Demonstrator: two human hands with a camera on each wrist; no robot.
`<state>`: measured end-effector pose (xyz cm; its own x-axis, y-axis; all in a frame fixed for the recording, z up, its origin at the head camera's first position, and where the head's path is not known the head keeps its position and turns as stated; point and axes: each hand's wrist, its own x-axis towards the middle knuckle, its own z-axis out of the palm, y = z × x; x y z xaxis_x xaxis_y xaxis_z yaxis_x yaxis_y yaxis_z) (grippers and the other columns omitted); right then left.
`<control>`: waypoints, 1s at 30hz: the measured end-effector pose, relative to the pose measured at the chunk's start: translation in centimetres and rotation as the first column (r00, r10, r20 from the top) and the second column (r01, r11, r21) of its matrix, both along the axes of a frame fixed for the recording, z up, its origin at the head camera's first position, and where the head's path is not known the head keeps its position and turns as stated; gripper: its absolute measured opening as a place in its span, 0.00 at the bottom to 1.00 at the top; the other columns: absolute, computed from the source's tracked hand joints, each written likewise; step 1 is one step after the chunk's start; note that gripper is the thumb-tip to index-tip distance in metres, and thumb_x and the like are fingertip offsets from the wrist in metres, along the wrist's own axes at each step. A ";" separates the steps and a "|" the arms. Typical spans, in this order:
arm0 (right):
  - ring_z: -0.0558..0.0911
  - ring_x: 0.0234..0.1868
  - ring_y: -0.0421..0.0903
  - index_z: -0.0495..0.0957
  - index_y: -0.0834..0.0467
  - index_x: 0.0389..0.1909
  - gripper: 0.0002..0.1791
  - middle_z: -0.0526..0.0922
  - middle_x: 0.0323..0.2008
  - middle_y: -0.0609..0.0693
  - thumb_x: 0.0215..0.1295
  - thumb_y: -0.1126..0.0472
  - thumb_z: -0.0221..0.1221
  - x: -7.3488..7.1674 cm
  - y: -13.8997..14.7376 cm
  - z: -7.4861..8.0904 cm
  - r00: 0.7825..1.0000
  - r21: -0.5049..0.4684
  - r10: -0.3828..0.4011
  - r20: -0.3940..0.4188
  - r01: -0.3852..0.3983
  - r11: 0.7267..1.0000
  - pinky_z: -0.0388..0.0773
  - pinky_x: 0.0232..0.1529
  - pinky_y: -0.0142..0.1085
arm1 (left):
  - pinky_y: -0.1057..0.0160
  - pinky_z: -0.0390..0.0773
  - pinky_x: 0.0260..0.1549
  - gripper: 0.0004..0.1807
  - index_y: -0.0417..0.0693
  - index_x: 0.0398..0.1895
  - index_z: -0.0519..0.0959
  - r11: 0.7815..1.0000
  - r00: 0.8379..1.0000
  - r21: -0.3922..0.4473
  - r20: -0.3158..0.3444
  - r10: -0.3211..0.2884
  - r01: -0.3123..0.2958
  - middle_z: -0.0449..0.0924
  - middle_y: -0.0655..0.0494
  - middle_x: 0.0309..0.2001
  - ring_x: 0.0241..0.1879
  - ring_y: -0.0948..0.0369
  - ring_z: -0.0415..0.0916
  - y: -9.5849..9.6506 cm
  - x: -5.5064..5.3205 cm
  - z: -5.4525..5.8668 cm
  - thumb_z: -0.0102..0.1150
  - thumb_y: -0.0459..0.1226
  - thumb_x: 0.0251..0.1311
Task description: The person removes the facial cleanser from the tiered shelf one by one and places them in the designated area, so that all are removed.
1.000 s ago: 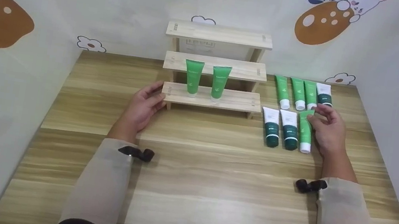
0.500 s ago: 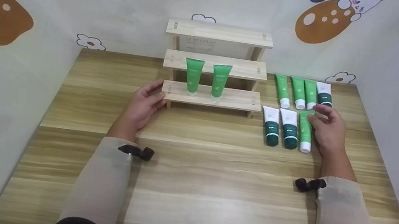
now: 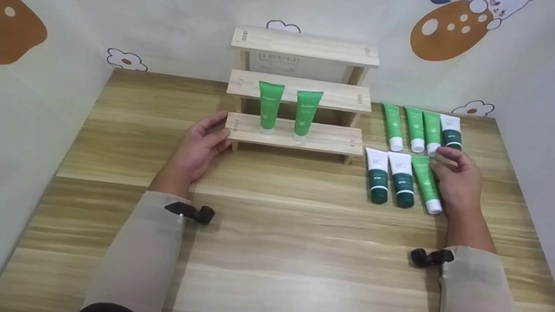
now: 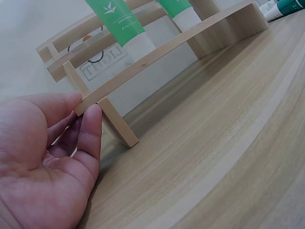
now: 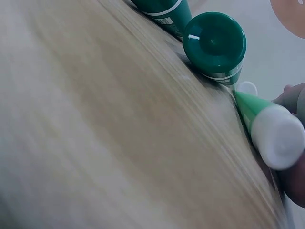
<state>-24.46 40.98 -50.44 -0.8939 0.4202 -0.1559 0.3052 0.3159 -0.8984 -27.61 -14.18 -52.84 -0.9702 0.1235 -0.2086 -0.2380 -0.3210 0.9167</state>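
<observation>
In the head view my left hand (image 3: 200, 147) holds the left end of the bottom step of a pale wooden three-step stand (image 3: 307, 46). The left wrist view shows that hand's thumb and fingers (image 4: 89, 129) pinching the step's corner. Two green tubes (image 3: 268, 108) stand upright on this step, white caps down. At the right, my right hand (image 3: 458, 180) has its thumb at the upper end of a green tube (image 3: 426, 184), which lies slanted with its white cap towards me. Its fingers partly hide behind that tube's cap (image 5: 279, 138) in the right wrist view.
Left of the slanted tube lie two white and dark green tubes (image 3: 400, 180). Behind them is a row of green tubes (image 3: 392, 126) with a white and dark green tube (image 3: 451, 130) at its right end. Patterned cloth walls (image 3: 177, 14) border the wooden table (image 3: 261, 264).
The green tube at my right hand has turned, its cap end swinging to the right. The neighbouring white and dark green tube has shifted slightly. My left hand stays on the stand.
</observation>
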 end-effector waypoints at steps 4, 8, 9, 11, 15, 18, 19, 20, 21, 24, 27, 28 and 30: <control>0.79 0.52 0.37 0.81 0.48 0.64 0.19 0.79 0.62 0.40 0.75 0.58 0.65 0.1 -0.1 0.1 1.000 -0.015 -0.015 -0.021 0.014 1.000 0.79 0.49 0.28 | 0.72 0.84 0.53 0.33 0.47 0.82 0.64 1.000 1.000 -0.009 0.000 -0.003 0.003 0.64 0.51 0.81 0.58 0.62 0.78 0.0 0.1 0.1 0.57 0.29 0.77; 0.80 0.48 0.38 0.83 0.48 0.60 0.16 0.81 0.58 0.39 0.74 0.60 0.65 0.0 -0.5 0.2 0.997 -0.062 -0.065 -0.048 0.062 0.996 0.80 0.43 0.27 | 0.72 0.84 0.53 0.33 0.48 0.83 0.64 1.000 1.000 -0.020 0.012 -0.008 0.008 0.63 0.52 0.81 0.59 0.63 0.77 0.0 0.1 0.2 0.57 0.30 0.78; 0.80 0.48 0.38 0.84 0.48 0.58 0.15 0.81 0.57 0.39 0.74 0.60 0.65 0.0 -0.7 0.2 0.995 -0.077 -0.083 -0.055 0.079 0.994 0.80 0.42 0.27 | 0.72 0.84 0.53 0.33 0.49 0.83 0.64 1.000 1.000 -0.022 0.015 -0.008 0.009 0.63 0.52 0.81 0.59 0.62 0.77 0.0 0.1 0.3 0.57 0.30 0.78; 0.80 0.48 0.38 0.84 0.48 0.57 0.14 0.81 0.55 0.38 0.74 0.61 0.65 -0.1 -1.0 0.3 0.992 -0.085 -0.111 -0.064 0.105 0.991 0.80 0.42 0.26 | 0.71 0.84 0.54 0.33 0.50 0.83 0.64 1.000 1.000 -0.024 0.024 -0.008 0.009 0.63 0.53 0.81 0.60 0.62 0.77 0.0 0.1 0.3 0.57 0.31 0.78; 0.78 0.48 0.39 0.84 0.51 0.57 0.16 0.78 0.53 0.37 0.72 0.66 0.64 0.0 -1.5 0.6 0.983 -0.150 -0.162 -0.083 0.148 0.978 0.79 0.43 0.27 | 0.71 0.84 0.55 0.33 0.50 0.83 0.64 1.000 1.000 -0.019 0.031 -0.006 0.006 0.63 0.54 0.82 0.61 0.62 0.77 -0.1 0.1 0.3 0.57 0.30 0.77; 0.77 0.47 0.40 0.84 0.53 0.57 0.16 0.77 0.52 0.38 0.70 0.68 0.64 0.0 -1.7 1.1 0.978 -0.206 -0.181 -0.099 0.158 0.966 0.78 0.41 0.28 | 0.71 0.85 0.54 0.33 0.49 0.82 0.65 1.000 1.000 -0.011 0.031 0.001 0.000 0.63 0.53 0.82 0.59 0.62 0.78 0.0 0.1 0.3 0.57 0.29 0.77; 0.76 0.48 0.40 0.84 0.52 0.56 0.16 0.77 0.51 0.38 0.70 0.68 0.64 0.0 -1.7 1.3 0.978 -0.216 -0.181 -0.105 0.155 0.964 0.77 0.40 0.27 | 0.71 0.85 0.53 0.33 0.49 0.82 0.65 1.000 1.000 -0.008 0.029 0.002 -0.002 0.63 0.53 0.82 0.59 0.62 0.78 0.0 0.1 0.3 0.57 0.29 0.77; 0.76 0.48 0.40 0.84 0.52 0.55 0.15 0.77 0.51 0.39 0.71 0.68 0.64 0.1 -1.8 1.5 0.978 -0.226 -0.175 -0.111 0.147 0.963 0.77 0.40 0.28 | 0.71 0.85 0.53 0.33 0.49 0.82 0.65 1.000 1.000 -0.005 0.028 0.003 -0.003 0.63 0.53 0.82 0.58 0.62 0.78 0.0 0.1 0.3 0.57 0.29 0.76; 0.75 0.49 0.40 0.84 0.51 0.55 0.15 0.77 0.52 0.39 0.71 0.67 0.64 0.1 -1.9 1.8 0.979 -0.239 -0.165 -0.117 0.134 0.962 0.77 0.40 0.28 | 0.71 0.85 0.53 0.33 0.49 0.82 0.65 1.000 1.000 -0.004 0.026 0.004 -0.004 0.63 0.53 0.82 0.58 0.62 0.78 0.0 0.1 0.3 0.58 0.28 0.76; 0.75 0.53 0.41 0.83 0.50 0.56 0.14 0.79 0.54 0.41 0.73 0.65 0.65 0.2 -2.2 2.6 0.984 -0.289 -0.119 -0.132 0.077 0.954 0.78 0.41 0.28 | 0.72 0.85 0.53 0.33 0.48 0.82 0.65 1.000 1.000 -0.004 0.016 0.001 -0.001 0.63 0.53 0.82 0.57 0.62 0.78 0.0 0.0 0.2 0.58 0.29 0.76; 0.78 0.52 0.44 0.81 0.50 0.56 0.13 0.83 0.54 0.45 0.74 0.63 0.66 0.3 -2.9 3.1 0.987 -0.312 -0.062 -0.150 0.012 0.950 0.79 0.41 0.29 | 0.71 0.85 0.54 0.33 0.49 0.82 0.65 1.000 1.000 -0.007 0.014 -0.003 0.003 0.62 0.52 0.82 0.58 0.62 0.78 0.0 0.0 0.1 0.58 0.29 0.77; 0.79 0.51 0.45 0.81 0.49 0.56 0.13 0.84 0.54 0.45 0.74 0.63 0.65 0.3 -3.2 3.2 0.987 -0.301 -0.042 -0.156 -0.007 0.954 0.79 0.40 0.29 | 0.71 0.85 0.55 0.33 0.49 0.82 0.65 1.000 1.000 -0.011 0.014 -0.004 0.004 0.62 0.52 0.82 0.58 0.62 0.78 0.0 0.0 0.1 0.58 0.29 0.77; 0.80 0.50 0.46 0.81 0.49 0.56 0.13 0.86 0.52 0.45 0.75 0.62 0.65 0.4 -3.9 3.4 0.985 -0.256 0.001 -0.170 -0.045 0.966 0.80 0.39 0.30 | 0.70 0.85 0.56 0.33 0.49 0.82 0.65 1.000 1.000 -0.016 0.016 -0.003 0.003 0.63 0.53 0.82 0.59 0.61 0.78 0.0 0.0 0.1 0.58 0.29 0.77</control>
